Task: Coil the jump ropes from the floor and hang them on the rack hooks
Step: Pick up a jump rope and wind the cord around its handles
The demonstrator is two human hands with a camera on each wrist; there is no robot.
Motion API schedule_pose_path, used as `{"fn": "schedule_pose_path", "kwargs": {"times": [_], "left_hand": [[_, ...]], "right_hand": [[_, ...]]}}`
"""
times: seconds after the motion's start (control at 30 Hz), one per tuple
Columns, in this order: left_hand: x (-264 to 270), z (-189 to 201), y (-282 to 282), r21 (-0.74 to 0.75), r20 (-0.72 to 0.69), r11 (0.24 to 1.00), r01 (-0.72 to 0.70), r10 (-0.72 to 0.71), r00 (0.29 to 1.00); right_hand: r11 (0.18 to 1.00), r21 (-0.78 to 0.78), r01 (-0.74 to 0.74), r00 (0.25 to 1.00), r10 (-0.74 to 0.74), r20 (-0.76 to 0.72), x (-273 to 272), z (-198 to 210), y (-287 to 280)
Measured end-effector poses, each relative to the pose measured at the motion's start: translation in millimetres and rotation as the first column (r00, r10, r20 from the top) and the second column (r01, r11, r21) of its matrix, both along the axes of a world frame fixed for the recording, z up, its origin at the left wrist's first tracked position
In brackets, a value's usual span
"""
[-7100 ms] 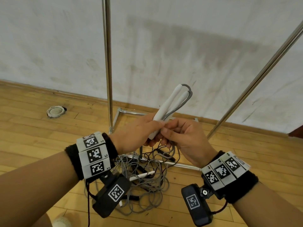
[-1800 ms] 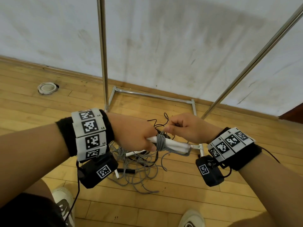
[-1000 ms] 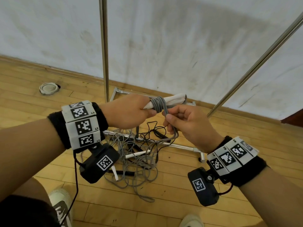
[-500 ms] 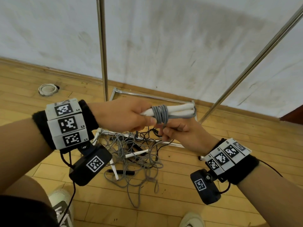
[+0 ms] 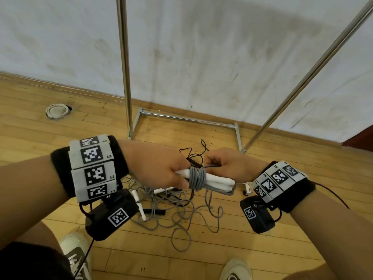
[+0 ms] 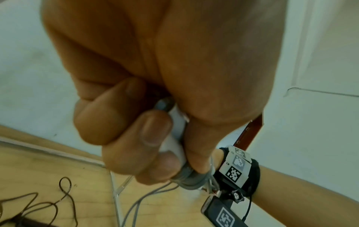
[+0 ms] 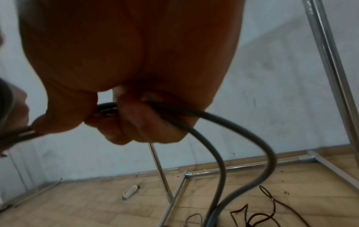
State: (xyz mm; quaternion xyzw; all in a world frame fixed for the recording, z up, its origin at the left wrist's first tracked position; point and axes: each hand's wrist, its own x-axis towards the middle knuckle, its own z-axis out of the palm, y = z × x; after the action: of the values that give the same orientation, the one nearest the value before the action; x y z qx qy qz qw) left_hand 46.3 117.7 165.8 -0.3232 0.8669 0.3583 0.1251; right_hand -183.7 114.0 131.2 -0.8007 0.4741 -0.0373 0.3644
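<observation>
My left hand (image 5: 161, 168) grips two white jump rope handles (image 5: 214, 179) side by side, lying level at waist height. Grey cord (image 5: 196, 177) is wound in several turns around their middle. In the left wrist view the same left hand (image 6: 155, 138) has its fingers curled round the white handles (image 6: 174, 142). My right hand (image 5: 226, 164) pinches the grey cord just behind the coil; in the right wrist view the right hand (image 7: 126, 110) holds two strands of cord (image 7: 223, 138) that hang toward the floor. Below lies a tangle of more ropes (image 5: 171, 207).
A chrome rack stands ahead, with one upright pole (image 5: 124, 67), a slanted pole (image 5: 306, 77) and a base bar (image 5: 187, 118) on the wooden floor against a white wall. A round floor fitting (image 5: 57, 111) sits left. My shoes (image 5: 236, 269) show at the bottom.
Both hands have dropped lower. The right hand has swung from under the handles to above and behind them, adding cord to the coil. The loose cord on the floor is shorter.
</observation>
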Motion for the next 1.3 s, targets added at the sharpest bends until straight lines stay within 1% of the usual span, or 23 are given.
{"fn": "schedule_pose_path", "kwargs": {"times": [0.17, 0.27, 0.33, 0.4, 0.5, 0.57, 0.63, 0.7, 0.8, 0.87, 0.9, 0.97, 1.07, 1.13, 1.23, 1.3], "left_hand": [[-6, -7, -5, -0.06, 0.095, 0.998, -0.037, 0.042, 0.995], [-7, -12, -10, -0.126, 0.128, 0.987, -0.099, 0.115, 0.985], [-6, -14, -14, -0.178, 0.11, 0.972, -0.153, 0.174, 0.978], [-4, -15, -18, -0.224, 0.074, 0.951, -0.213, 0.235, 0.969], [-4, -14, -25, -0.255, 0.001, 0.922, -0.293, 0.303, 0.953], [-2, -12, -30, -0.245, -0.067, 0.908, -0.34, 0.334, 0.94], [2, -9, -33, -0.237, -0.15, 0.888, -0.395, 0.368, 0.918], [5, -7, -34, -0.208, -0.225, 0.87, -0.447, 0.403, 0.887], [7, -5, -34, -0.116, -0.312, 0.86, -0.498, 0.444, 0.84], [9, -5, -33, -0.014, -0.356, 0.86, -0.511, 0.473, 0.806], [10, -4, -33, 0.036, -0.366, 0.86, -0.509, 0.485, 0.794], [12, -3, -32, 0.092, -0.376, 0.864, -0.495, 0.491, 0.786], [14, -1, -30, 0.096, -0.375, 0.887, -0.452, 0.453, 0.809], [16, 2, -28, 0.104, -0.377, 0.899, -0.425, 0.431, 0.819], [19, 5, -25, 0.103, -0.372, 0.909, -0.403, 0.411, 0.832], [21, 7, -23, 0.121, -0.373, 0.913, -0.389, 0.405, 0.835]], "right_hand": [[0.997, 0.017, 0.072, 0.991, -0.074, 0.114, 5, 12, -3], [0.979, 0.085, 0.186, 0.96, -0.199, 0.196, 12, 18, -2], [0.964, 0.102, 0.245, 0.942, -0.262, 0.212, 14, 23, -3], [0.956, 0.099, 0.275, 0.929, -0.291, 0.228, 16, 26, -2], [0.943, 0.037, 0.33, 0.903, -0.326, 0.281, 19, 26, 1], [0.917, 0.018, 0.398, 0.855, -0.378, 0.354, 25, 22, 5], [0.882, 0.033, 0.47, 0.788, -0.436, 0.435, 31, 16, 9], [0.861, 0.027, 0.507, 0.749, -0.456, 0.481, 37, 10, 14], [0.858, 0.068, 0.509, 0.688, -0.453, 0.568, 39, 3, 19], [0.871, 0.12, 0.477, 0.649, -0.441, 0.62, 37, 1, 20], [0.876, 0.126, 0.466, 0.643, -0.433, 0.632, 35, 0, 21], [0.878, 0.102, 0.468, 0.648, -0.42, 0.635, 33, -1, 21], [0.878, 0.09, 0.47, 0.684, -0.427, 0.592, 29, -3, 22], [0.894, 0.081, 0.441, 0.729, -0.409, 0.549, 27, -5, 22], [0.927, -0.011, 0.374, 0.814, -0.323, 0.482, 25, -7, 21], [0.95, -0.039, 0.311, 0.847, -0.258, 0.465, 23, -9, 19]]}}
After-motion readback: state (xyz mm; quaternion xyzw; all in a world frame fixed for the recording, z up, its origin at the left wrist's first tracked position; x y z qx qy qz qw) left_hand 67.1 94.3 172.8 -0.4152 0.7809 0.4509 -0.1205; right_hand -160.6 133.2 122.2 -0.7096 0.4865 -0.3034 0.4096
